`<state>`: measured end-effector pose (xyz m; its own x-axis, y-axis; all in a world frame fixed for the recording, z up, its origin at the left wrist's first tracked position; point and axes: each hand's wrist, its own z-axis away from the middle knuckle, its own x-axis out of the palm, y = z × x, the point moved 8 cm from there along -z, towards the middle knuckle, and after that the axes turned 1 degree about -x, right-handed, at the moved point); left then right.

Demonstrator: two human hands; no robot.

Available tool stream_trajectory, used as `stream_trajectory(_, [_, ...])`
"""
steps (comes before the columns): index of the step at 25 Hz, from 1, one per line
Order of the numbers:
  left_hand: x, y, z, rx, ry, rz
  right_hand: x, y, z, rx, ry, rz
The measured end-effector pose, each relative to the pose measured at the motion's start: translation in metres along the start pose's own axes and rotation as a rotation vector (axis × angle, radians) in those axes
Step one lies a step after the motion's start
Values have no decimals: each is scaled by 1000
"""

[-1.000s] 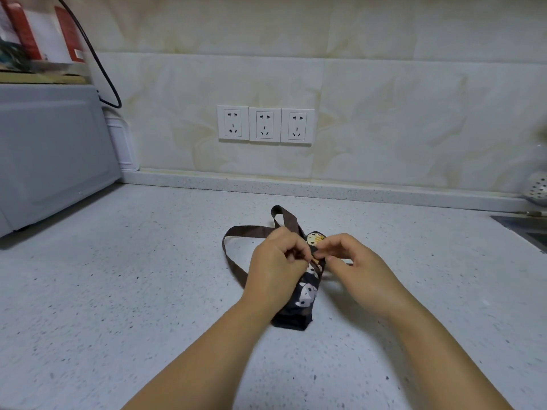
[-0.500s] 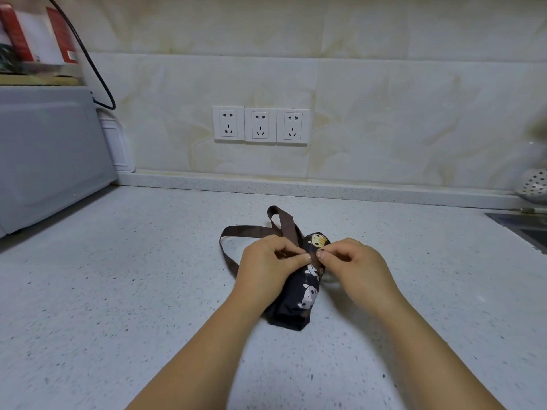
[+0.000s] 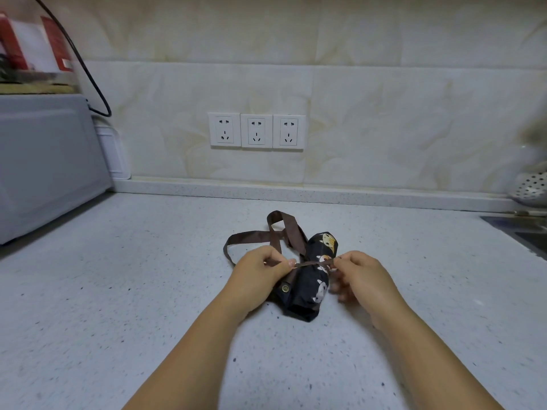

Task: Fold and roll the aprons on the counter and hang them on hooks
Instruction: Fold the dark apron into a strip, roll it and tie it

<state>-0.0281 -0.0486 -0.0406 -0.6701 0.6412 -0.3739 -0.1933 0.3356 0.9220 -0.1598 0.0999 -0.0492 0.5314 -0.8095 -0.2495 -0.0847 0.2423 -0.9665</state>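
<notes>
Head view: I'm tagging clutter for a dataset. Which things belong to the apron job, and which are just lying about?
In the job: rolled apron, brown strap, left hand and right hand pinching that strap, counter.
Lying about: grey appliance, wall sockets, black cable, sink corner.

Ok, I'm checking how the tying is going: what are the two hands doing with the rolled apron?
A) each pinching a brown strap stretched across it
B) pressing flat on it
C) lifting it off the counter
A: the left hand and right hand each pinch the brown strap, drawn taut across the rolled apron lying on the counter.
</notes>
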Motion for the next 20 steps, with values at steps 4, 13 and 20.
stream_trajectory(4, [17,1,1,-1,-109,33,9,-1,0,9,-62,129])
stream_trajectory(13, [8,12,-1,116,51,-44,9,-6,3,1,-29,-55])
stream_trajectory(20, [29,7,7,45,-218,60,10,-9,11,-112,69,350])
